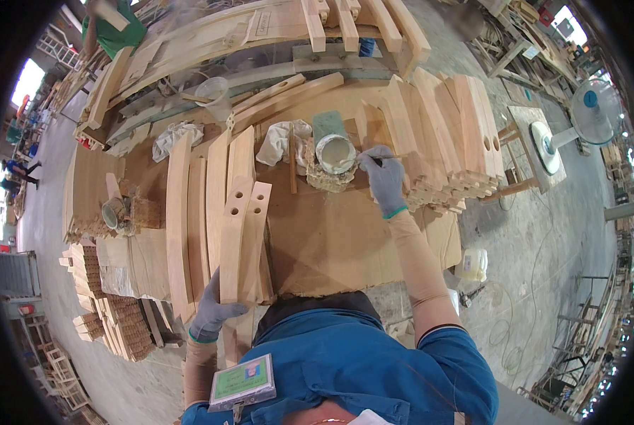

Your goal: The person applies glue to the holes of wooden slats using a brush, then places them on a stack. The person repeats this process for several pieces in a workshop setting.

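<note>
My left hand (214,312), in a grey glove, is wrapped round the near end of a wooden bar (232,244) with two round holes near its far end. Similar bars (179,234) lie side by side to its left, and another drilled bar (259,212) touches it on the right. My right hand (384,180), also gloved, is pinched beside a glue-crusted pot (336,154) holding pale glue. A thin stick appears to be between its fingers, largely hidden by them. A wooden strip (293,159) and a white rag (278,144) lie left of the pot.
Stacked wooden parts (448,134) rise at the right of the cardboard-covered table (324,248). A clear plastic cup (214,95) and another rag (177,140) are at the far left. A fan (551,145) stands on a stool to the right; a plastic jug (473,264) is below the table edge.
</note>
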Demonstrator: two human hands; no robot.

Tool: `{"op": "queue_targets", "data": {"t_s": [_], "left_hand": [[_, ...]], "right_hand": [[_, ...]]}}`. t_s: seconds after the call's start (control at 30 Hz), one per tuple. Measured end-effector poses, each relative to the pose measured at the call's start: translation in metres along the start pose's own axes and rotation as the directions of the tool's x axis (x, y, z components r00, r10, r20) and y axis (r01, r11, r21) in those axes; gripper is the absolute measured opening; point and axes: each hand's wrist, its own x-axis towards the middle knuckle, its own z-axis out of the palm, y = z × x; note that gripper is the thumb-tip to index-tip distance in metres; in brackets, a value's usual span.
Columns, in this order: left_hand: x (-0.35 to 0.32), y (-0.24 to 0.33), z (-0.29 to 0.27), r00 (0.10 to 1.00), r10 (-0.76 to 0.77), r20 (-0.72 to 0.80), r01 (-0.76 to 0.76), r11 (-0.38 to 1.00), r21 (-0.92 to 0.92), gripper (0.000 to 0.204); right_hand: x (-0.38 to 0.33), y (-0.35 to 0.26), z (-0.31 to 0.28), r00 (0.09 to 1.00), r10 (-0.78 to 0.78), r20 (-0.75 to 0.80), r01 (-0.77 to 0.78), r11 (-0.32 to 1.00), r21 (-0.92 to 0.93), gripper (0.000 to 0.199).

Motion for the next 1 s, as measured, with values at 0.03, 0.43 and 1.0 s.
{"op": "queue_targets", "data": {"t_s": [0.03, 0.43, 1.0], "left_hand": [[0.001, 0.000, -0.002, 1.000, 0.001, 0.007, -0.001, 1.000, -0.007, 0.103], [0.015, 0.008, -0.022, 0.998, -0.032, 0.047, 0.031, 0.999, 0.027, 0.101], [0.012, 0.035, 0.025, 0.984, 0.044, 0.172, -0.071, 0.985, 0.154, 0.101]], "right_hand": [[-0.002, 0.005, -0.002, 1.000, -0.014, 0.002, 0.014, 0.999, -0.051, 0.007], [-0.027, 0.025, 0.010, 0.821, 0.570, -0.024, -0.230, 0.369, 0.900, 0.008], [-0.049, -0.108, 0.005, 0.947, 0.321, -0.022, -0.143, 0.482, 0.864, 0.001]]}}
